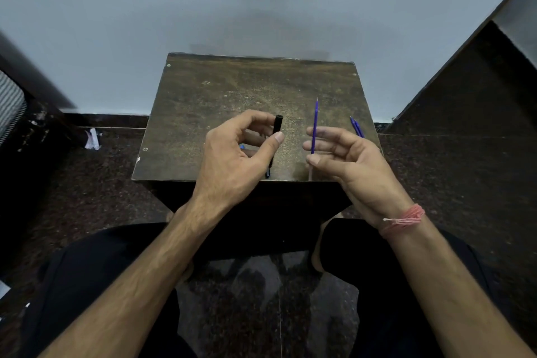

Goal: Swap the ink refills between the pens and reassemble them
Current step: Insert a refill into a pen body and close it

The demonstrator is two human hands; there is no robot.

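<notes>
Here, a blue ink refill (314, 125) is pinched low on its shaft in the right hand (345, 160), between the thumb and the curled fingers, with the writing tip pointed up and away from the grip and a pale length of tube showing below the thumb. It is held nearly upright, presumably so that it can be lined up with a barrel mouth. Just across the gap from that grip, a black pen barrel (275, 136) is clamped in the left hand (235, 154), thumb pressed against its side and fingers wrapped behind; its open end stands clear above the thumb, while the lower end pokes out beneath the palm. The barrel's mouth is left exposed, which would suit receiving the refill (the two parts are near one another but not touching). Both hands are therefore closed, each on one part, and neither is free.

Beyond the right hand's knuckles, two further blue pieces (357, 127) lie on the worn wooden table (232, 90), set aside within easy reach; whether they are refills or slim pen bodies cannot be told. A small blue object is glimpsed under the left hand's fingers, too hidden to name. The step in hand is judged to be insertion of the refill into the black barrel.
</notes>
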